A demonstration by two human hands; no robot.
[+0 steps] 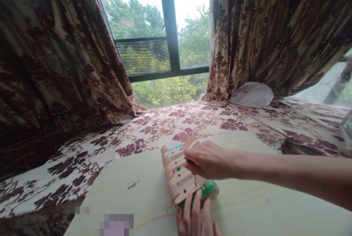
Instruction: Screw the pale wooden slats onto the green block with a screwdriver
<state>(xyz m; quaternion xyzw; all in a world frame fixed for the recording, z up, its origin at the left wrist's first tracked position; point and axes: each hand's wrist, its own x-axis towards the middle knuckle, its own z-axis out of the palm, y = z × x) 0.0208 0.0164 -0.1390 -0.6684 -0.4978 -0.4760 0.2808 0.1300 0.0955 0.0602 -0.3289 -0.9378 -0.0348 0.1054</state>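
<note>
Two hands (pixel 207 161) (pixel 194 216), one slatted wooden piece (pixel 184 178), one tabletop (pixel 137 203), one white bundle (pixel 253 95).

Well beyond the right hand (pixel 206 159), bright daylight enters through a dark-framed, multi-paned glass window (pixel 168 23) facing leafy green trees (pixel 133 14). Heavy beige-and-brown floral fabric curtains (pixel 264 34) hang ahead of the hand on either side. A cream cloth with purple-brown flowers (pixel 167 123) spreads just past it.
</note>
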